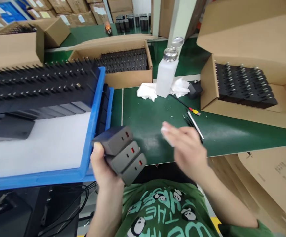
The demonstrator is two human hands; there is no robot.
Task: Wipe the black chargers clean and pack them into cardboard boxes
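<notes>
Three dark grey USB chargers (128,156) are stacked in my left hand (106,171), with the thumb over one side and their red and black ports facing up and right. To the right, over the green table, my right hand (188,148) is smeared by motion. Its fingers are closed on a small white cloth or tissue (167,135), apart from the chargers. Beside my left hand is a blue tray (83,158) with a white liner, holding rows of black chargers (34,89) with metal prongs up. One charger (13,126) lies on its side there.
A white pump bottle (166,74) stands between crumpled tissues (146,91). A yellow-tipped cable (194,111) and a white pen-like tool (195,125) lie on the table (143,115). Open cartons of chargers stand at the right (209,84) and back (129,79). Cables hang below the tray.
</notes>
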